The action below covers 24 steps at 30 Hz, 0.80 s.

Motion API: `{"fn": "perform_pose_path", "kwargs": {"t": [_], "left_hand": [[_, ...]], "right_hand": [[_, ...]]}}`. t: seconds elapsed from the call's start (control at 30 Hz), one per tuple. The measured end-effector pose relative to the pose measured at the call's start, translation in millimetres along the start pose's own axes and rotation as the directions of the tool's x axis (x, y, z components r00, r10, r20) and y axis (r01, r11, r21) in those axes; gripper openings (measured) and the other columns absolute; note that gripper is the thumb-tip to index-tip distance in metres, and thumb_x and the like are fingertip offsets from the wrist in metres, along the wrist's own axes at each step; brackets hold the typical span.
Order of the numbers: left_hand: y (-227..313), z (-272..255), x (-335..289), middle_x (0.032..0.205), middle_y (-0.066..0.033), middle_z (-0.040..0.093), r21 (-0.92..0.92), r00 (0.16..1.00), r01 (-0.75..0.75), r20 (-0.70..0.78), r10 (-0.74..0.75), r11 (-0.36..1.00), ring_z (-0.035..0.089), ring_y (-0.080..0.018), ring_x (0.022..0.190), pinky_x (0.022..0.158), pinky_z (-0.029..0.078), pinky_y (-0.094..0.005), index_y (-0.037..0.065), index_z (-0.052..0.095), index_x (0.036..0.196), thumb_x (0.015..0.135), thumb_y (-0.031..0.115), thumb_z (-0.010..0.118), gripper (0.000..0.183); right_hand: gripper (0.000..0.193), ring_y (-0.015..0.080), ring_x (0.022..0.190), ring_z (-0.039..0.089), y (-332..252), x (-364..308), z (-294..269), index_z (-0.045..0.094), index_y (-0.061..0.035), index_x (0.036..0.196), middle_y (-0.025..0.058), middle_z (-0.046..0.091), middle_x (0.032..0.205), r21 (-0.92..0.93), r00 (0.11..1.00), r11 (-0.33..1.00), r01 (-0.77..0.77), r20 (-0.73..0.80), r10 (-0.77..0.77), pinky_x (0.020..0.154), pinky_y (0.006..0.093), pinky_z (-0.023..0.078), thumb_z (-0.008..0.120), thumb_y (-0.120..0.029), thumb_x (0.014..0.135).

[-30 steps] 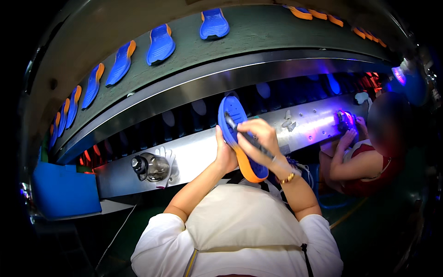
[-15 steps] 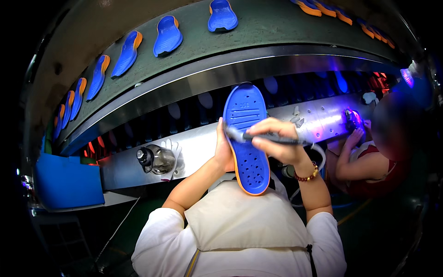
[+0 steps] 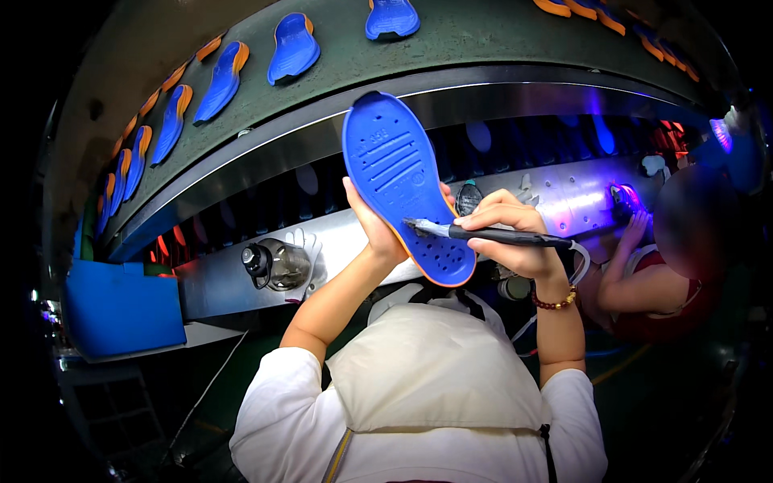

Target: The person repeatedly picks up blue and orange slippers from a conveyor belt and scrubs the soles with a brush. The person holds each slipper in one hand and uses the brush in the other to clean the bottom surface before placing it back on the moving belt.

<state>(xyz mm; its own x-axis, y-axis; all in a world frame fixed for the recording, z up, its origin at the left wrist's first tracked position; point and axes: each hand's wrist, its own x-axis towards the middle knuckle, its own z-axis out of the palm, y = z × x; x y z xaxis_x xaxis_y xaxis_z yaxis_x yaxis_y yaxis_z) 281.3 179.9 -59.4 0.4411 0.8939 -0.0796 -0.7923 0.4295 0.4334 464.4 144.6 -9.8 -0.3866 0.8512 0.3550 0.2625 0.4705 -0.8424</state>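
A blue shoe sole with an orange edge is held up in front of me, its top end tilted to the left. My left hand grips it along its left side, with some fingers hidden behind it. In my right hand is a black-handled brush, pinched between thumb and fingers. A white tube runs from the handle's rear end. The bristles touch the sole's face near its narrow middle, just above a cluster of small holes.
Several blue-and-orange soles lie on a green conveyor belt beyond a metal rail. On the metal ledge stand a clear bottle with a black cap and a white glove. A co-worker sits at right near purple light.
The sole has moved up and leftward, and its top now leans left. The brush has passed from its left edge to its lower middle. Belt soles appear slightly shifted.
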Motion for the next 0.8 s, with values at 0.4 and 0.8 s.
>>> {"fn": "perform_pose_path", "kwargs": {"t": [0.4,0.8], "left_hand": [[26.3,-1.8,11.1,0.096,-0.0242,0.056,0.016,0.970,-0.208,0.129,0.204,0.978,0.059,-0.0338,0.084,0.074,0.048,-0.0439,-0.003,0.045,0.114,0.067,0.082,0.001,0.106],[38.3,8.0,9.5,0.098,-0.0256,0.056,0.013,0.964,-0.170,0.210,0.164,0.985,0.058,-0.0345,0.086,0.074,0.049,-0.0440,-0.003,0.044,0.115,0.069,0.081,0.004,0.105]], "right_hand": [[0.024,0.0171,0.082,0.057,-1.6,-16.1,3.1,0.066,-0.0032,0.090,0.0075,0.066,0.090,0.107,0.988,0.994,0.011,0.149,-0.027,0.076,0.0260,0.044,0.071,-0.001,0.066],[0.024,0.0195,0.091,0.054,16.7,-19.9,-3.8,0.065,0.0023,0.088,0.0109,0.065,0.091,0.556,0.983,0.819,-0.142,0.174,0.052,0.084,0.0298,0.043,0.067,0.005,0.065]]}}
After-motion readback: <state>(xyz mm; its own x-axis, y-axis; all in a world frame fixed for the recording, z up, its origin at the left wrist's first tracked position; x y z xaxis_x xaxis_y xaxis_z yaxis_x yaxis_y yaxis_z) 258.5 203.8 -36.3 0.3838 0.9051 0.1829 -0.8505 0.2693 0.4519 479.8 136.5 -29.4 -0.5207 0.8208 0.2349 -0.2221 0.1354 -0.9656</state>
